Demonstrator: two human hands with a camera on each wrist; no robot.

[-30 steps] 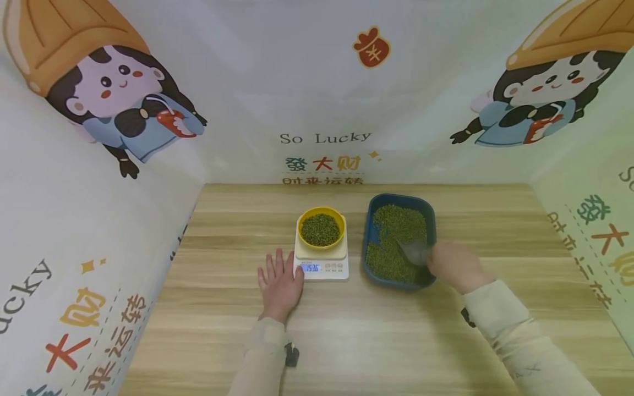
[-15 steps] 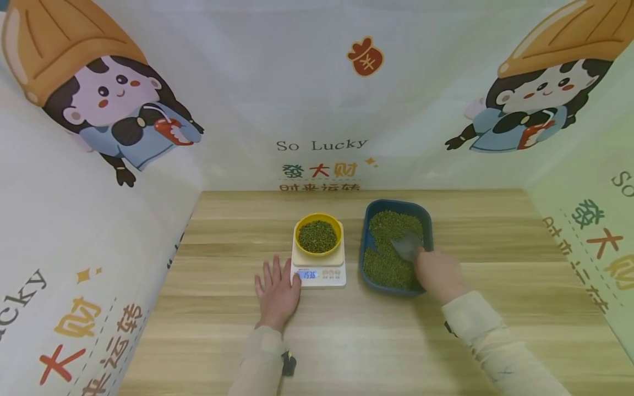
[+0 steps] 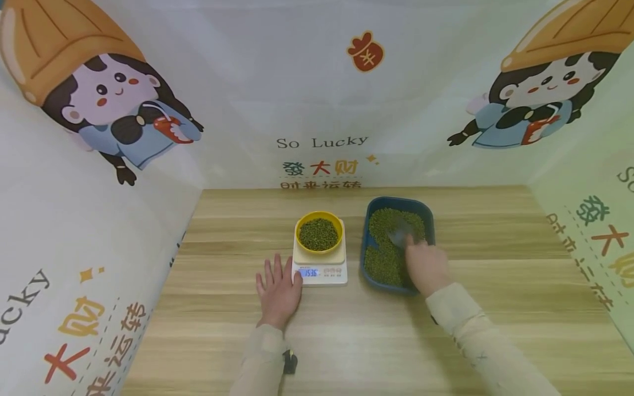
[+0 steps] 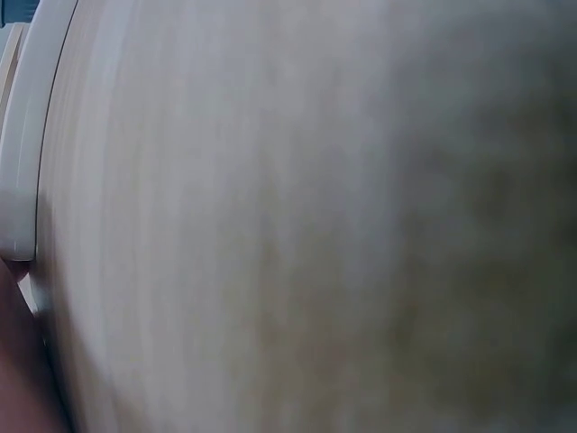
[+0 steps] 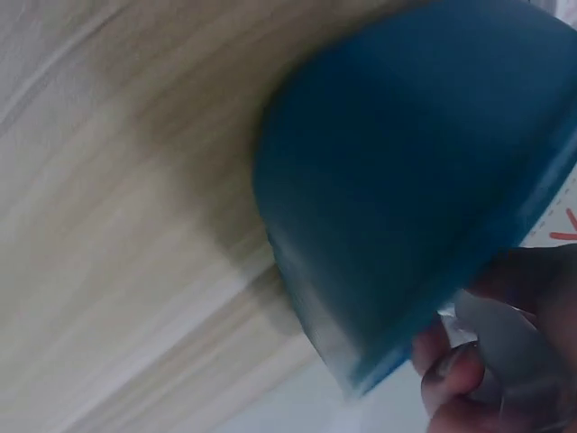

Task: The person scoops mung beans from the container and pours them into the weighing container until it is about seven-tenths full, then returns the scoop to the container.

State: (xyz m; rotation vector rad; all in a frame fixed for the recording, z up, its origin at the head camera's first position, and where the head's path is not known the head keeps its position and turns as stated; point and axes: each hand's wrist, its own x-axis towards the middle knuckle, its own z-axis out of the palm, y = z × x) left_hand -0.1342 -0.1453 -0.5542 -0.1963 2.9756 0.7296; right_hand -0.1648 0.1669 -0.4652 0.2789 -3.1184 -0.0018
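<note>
My right hand (image 3: 427, 267) grips a clear scoop (image 3: 398, 235), whose blade is down among small green beans, likely mung beans (image 3: 383, 267), in a dark blue tub (image 3: 430, 220). In the right wrist view, curled fingers hold the scoop's see-through handle (image 5: 518, 361) beside the tub's outer wall (image 5: 406, 180). My left hand (image 3: 279, 297) lies flat on the table with fingers spread, its thumb against the front left corner of a white kitchen scale (image 3: 338, 279). On the scale sits a yellow bowl (image 3: 320, 213) of the same beans; the display (image 3: 310, 273) seems to read 153.6.
The wood-grain table (image 3: 346, 341) meets a printed white cloth wall (image 3: 238, 110) at the back, with similar cloth on both sides. A narrow gap separates the scale from the tub. Mostly blurred tabletop fills the left wrist view.
My right hand has moved left and slightly forward over the tub, pushing the scoop toward the far beans. The left hand and the scale reading stay the same; the head view shifts slightly.
</note>
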